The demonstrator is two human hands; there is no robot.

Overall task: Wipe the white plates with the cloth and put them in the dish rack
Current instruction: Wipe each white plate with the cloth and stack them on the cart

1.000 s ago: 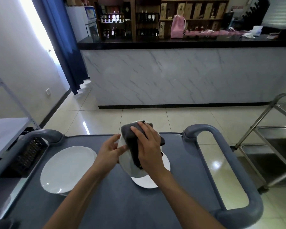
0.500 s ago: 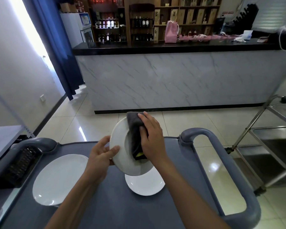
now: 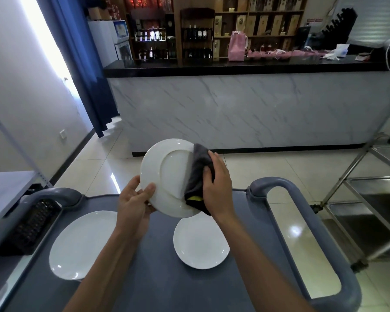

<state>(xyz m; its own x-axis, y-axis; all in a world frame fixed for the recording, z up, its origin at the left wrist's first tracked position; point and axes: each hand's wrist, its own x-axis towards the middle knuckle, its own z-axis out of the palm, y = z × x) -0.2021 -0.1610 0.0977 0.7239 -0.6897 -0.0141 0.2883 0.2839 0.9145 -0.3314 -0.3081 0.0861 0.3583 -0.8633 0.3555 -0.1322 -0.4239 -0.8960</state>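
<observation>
I hold a white plate (image 3: 167,174) tilted up above the grey cart top (image 3: 158,278). My left hand (image 3: 134,202) pinches its lower left rim, thumb on the face. My right hand (image 3: 217,184) grips a dark grey cloth (image 3: 197,174) with a yellow patch, pressed against the plate's right side. Two more white plates lie flat on the cart: a large one (image 3: 81,244) at the left and a smaller one (image 3: 200,244) under my right wrist. A black dish rack (image 3: 32,226) sits off the cart's left edge, partly hidden.
The cart has grey loop handles at the left (image 3: 52,197) and right (image 3: 306,221). A steel trolley (image 3: 369,199) stands to the right and a white shelf (image 3: 7,188) to the left. A marble-fronted counter (image 3: 245,111) faces me across the tiled floor.
The held plate has risen and tilted more upright. My right hand slid the cloth from the plate's middle to its right edge. The camera view lifted.
</observation>
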